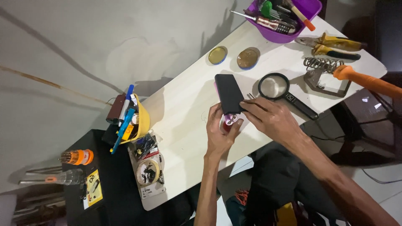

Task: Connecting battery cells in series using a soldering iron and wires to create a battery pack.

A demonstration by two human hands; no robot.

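Observation:
My left hand (220, 132) grips the near end of a black rectangular device (228, 93) with a pink edge, where round red and white parts show. My right hand (271, 120) rests its fingers on the same end of the device from the right, and thin metal tweezer tips (250, 96) poke out beside its fingers. The device lies flat on a pale wooden table (184, 109).
A black magnifying glass (274, 87) lies just right of the device. Two round lids (233, 57) sit behind it. A purple tool tray (284, 16), yellow-handled pliers (331, 45) and an orange-handled soldering iron on its stand (335, 72) are at the far right. A yellow pen bowl (134, 121) stands at left.

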